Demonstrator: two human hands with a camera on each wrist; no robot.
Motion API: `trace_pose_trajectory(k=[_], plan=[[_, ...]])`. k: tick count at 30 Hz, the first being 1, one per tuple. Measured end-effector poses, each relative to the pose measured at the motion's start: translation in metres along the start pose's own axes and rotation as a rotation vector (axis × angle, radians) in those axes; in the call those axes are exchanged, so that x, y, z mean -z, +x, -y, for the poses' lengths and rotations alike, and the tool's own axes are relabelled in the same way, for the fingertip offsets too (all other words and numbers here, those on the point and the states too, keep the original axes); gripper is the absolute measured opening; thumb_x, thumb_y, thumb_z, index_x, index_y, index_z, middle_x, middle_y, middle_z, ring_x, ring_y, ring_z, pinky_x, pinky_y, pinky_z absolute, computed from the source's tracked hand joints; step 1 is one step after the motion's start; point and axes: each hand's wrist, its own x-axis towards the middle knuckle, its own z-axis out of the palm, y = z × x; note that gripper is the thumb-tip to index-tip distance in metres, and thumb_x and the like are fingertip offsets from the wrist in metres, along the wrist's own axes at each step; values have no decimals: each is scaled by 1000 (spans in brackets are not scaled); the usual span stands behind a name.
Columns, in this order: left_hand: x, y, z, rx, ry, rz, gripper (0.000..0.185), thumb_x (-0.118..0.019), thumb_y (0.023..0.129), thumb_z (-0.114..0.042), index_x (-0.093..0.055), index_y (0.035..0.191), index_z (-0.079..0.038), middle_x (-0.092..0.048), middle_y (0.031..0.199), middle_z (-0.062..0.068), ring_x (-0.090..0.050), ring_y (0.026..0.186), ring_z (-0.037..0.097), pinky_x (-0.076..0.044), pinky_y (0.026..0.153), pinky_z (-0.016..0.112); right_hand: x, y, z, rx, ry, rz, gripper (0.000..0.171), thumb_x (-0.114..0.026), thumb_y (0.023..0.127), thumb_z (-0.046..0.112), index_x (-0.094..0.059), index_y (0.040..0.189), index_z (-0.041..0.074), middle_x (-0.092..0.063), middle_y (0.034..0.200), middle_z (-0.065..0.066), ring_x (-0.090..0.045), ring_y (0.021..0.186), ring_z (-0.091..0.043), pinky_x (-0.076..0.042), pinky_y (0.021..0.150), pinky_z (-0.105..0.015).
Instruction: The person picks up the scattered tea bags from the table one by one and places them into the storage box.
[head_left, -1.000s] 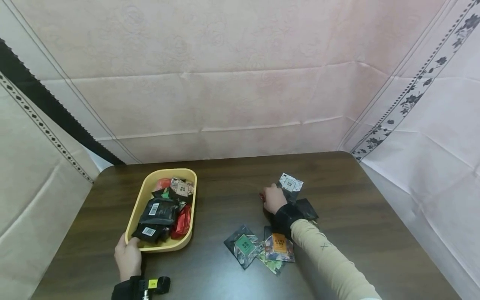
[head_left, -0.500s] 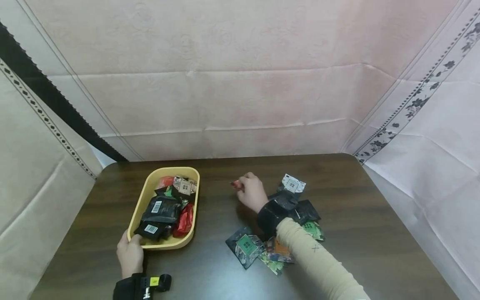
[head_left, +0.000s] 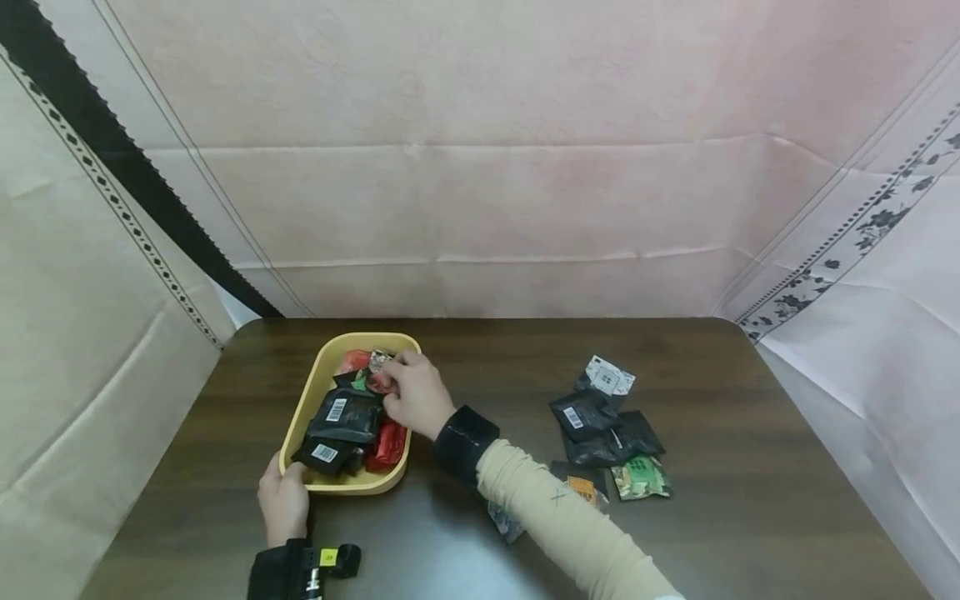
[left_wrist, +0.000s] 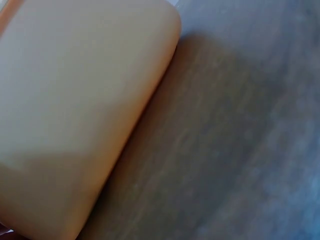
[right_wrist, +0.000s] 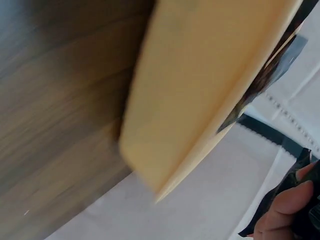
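A yellow plastic basket (head_left: pixel 300 417) filled with small sealed packets stands at the left of the table. My left hand (head_left: pixel 283 504) grips its near left corner, thumb over the rim; the basket's outer wall (left_wrist: pixel 85 100) fills much of the left wrist view. Over the basket's right side, my right hand (head_left: pixel 420 396) pinches a small packet (head_left: pixel 381 382), reddish in the head view. From the right wrist that packet (right_wrist: pixel 265 212) looks dark, with fingers (right_wrist: pixel 292 197) curled on it. Inside the basket lie black packets (head_left: pixel 345 417) with barcode labels and a red packet (head_left: pixel 387 444).
On the table's right lies a loose pile of black packets (head_left: pixel 588 414), one with a white label (head_left: pixel 610 377). A green packet (head_left: pixel 641 477) and one with an orange label (head_left: pixel 582 487) lie nearer. My right forearm partly covers another packet (head_left: pixel 504 522). A cloth (head_left: pixel 487 208) hangs behind the table.
My right hand has carried the small packet leftward from the pile to over the basket. The left hand keeps its grip on the basket, and the head view has shifted a little.
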Motion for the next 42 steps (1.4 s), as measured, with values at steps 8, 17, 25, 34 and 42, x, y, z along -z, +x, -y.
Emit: trace_pose_trajectory(k=[8,17,25,34,42], plan=[[-2,0,2,-1,22,0,41,-32,88,-3,-46,126,4,-48,123,20,-42,104,26,-31,83,30,-26,8,23,-49,-72,170,42,-69,71,25,-58,111,22,-50,117,-4,-48,106,-21,-39,89,-33],[0,2,1,-2,16,-3,44,-31,88,-3,-43,129,5,-45,125,21,-40,106,28,-32,86,35,-18,-5,13,-66,-101,264,61,-60,81,40,-41,136,24,-27,144,-7,-26,130,-33,-33,95,-49],[-1,1,1,3,29,-21,42,-32,88,-3,-45,127,5,-47,121,19,-40,100,25,-30,79,28,10,-41,-24,-62,-95,258,61,-60,81,37,-42,136,19,-24,146,-14,-24,130,-36,-34,92,-55],[-1,7,1,69,-2,-7,50,-30,88,-3,-33,137,6,-37,134,25,-34,117,34,-26,100,45,46,-92,-91,-182,-157,248,61,-66,78,32,-46,132,15,-24,145,-17,-25,128,-40,-36,86,-61],[-3,7,2,70,12,-18,50,-31,86,-1,-34,135,7,-37,134,26,-34,117,34,-26,99,44,73,-131,-142,-447,-281,268,68,-69,73,41,-47,131,13,-29,141,-19,-28,125,-44,-35,85,-62]])
